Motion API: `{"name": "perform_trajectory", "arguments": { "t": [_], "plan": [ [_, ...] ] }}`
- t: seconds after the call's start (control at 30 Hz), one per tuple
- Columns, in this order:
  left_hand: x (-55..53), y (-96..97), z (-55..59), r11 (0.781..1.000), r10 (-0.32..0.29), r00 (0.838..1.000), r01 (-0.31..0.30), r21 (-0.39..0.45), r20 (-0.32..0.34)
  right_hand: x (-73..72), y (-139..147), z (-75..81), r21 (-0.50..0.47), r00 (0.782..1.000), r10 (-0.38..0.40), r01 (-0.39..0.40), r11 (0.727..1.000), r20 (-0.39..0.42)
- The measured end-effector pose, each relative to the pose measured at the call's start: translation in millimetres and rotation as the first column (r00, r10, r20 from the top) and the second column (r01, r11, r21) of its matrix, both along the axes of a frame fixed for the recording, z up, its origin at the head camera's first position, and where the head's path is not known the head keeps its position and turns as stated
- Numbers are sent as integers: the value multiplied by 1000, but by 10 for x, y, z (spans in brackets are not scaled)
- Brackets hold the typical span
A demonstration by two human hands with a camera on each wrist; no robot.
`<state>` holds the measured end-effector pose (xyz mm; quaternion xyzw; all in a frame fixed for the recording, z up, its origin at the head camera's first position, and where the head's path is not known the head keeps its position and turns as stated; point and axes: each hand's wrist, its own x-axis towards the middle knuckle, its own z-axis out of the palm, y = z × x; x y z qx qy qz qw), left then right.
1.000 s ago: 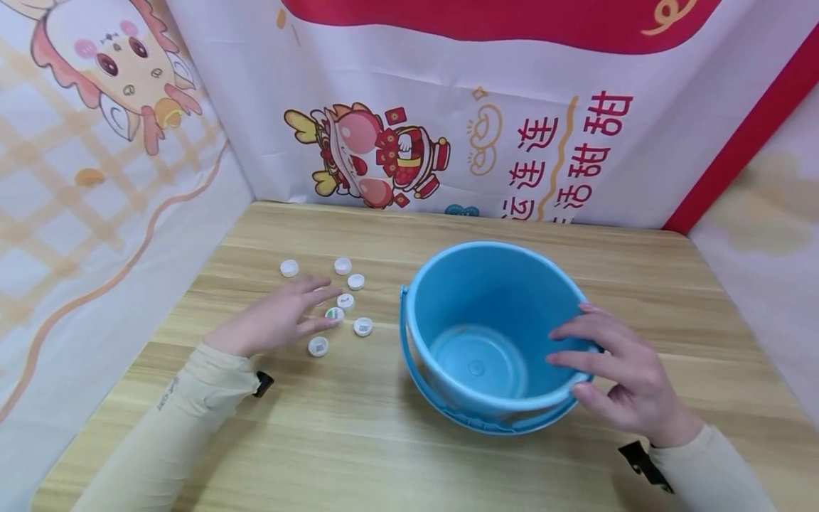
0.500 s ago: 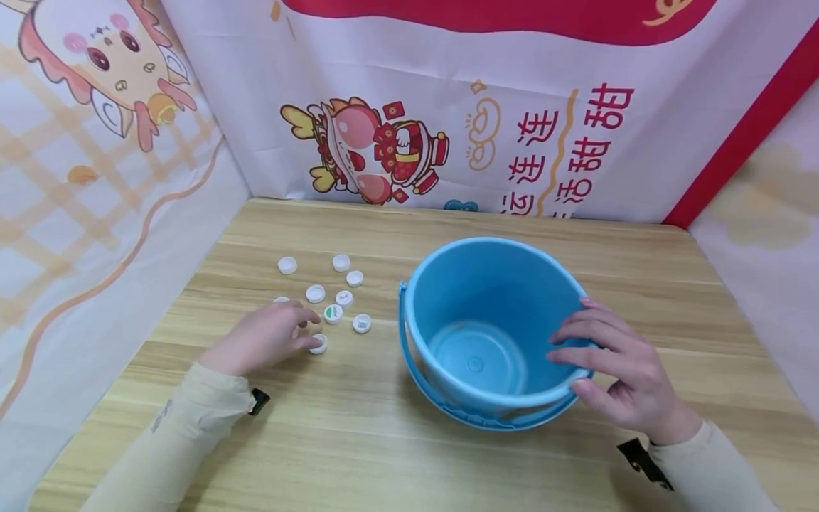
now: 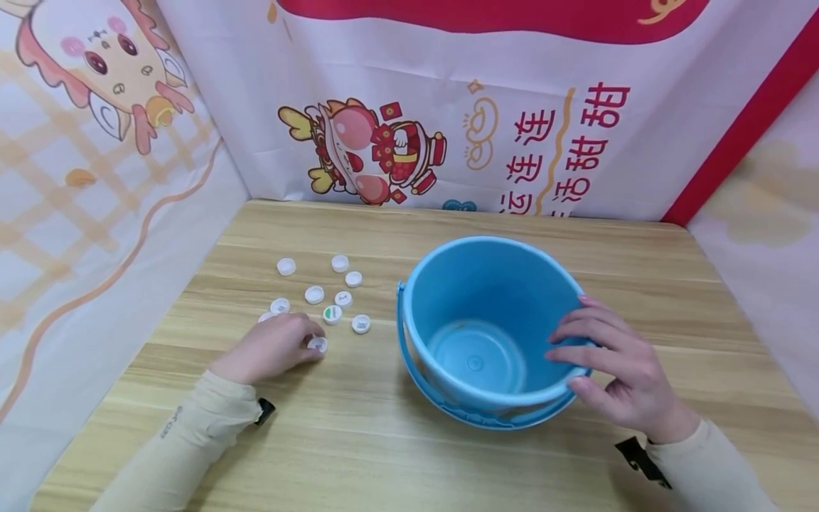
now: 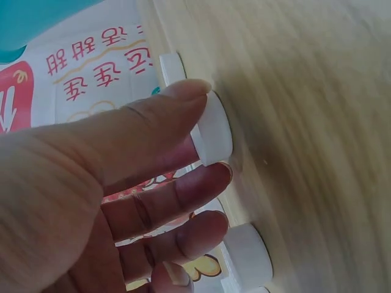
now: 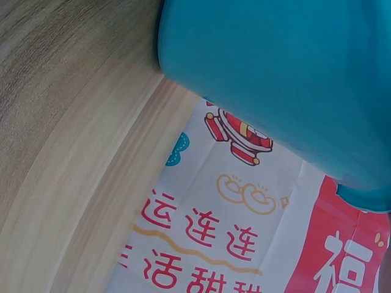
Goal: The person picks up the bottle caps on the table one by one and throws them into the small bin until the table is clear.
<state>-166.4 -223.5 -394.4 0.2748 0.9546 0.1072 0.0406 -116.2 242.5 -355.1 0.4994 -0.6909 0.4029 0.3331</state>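
Note:
My left hand (image 3: 271, 348) pinches a white bottle cap (image 3: 318, 344) between thumb and fingers at the near side of a loose group of caps. In the left wrist view the thumb presses one side of this cap (image 4: 217, 131), which stands close to the wood. Another white cap (image 4: 249, 256) lies beside the lower fingers there. With my right hand (image 3: 633, 377) I grip the right rim of a blue bucket (image 3: 493, 281), fingers inside and thumb outside. Seen from the right wrist, the bucket's outer wall (image 5: 275, 79) fills the top; the hand is almost wholly out of frame.
Several more white caps lie on the wooden table (image 3: 384, 469), among them one with a green print (image 3: 333, 314) and one with a printed code (image 3: 361, 324). The bucket's handle (image 3: 409, 355) hangs down along its near side. Printed cloth (image 3: 256, 92) stands behind the table.
My left hand has drawn back from over the caps toward the near side and closed its fingers on the nearest cap. The right hand and bucket stay put.

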Motion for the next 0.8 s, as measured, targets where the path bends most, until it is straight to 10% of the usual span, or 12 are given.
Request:
{"name": "perform_trajectory", "arguments": {
  "t": [0.4,0.8],
  "plan": [
    [63,68,150,999,43,997,-43,1,-56,9,32,-19,6,1000,-12,12,1000,16],
    [176,298,818,998,-32,971,46,54,-237,13,45,-38,3,1000,-17,17,1000,18]
  ]
}}
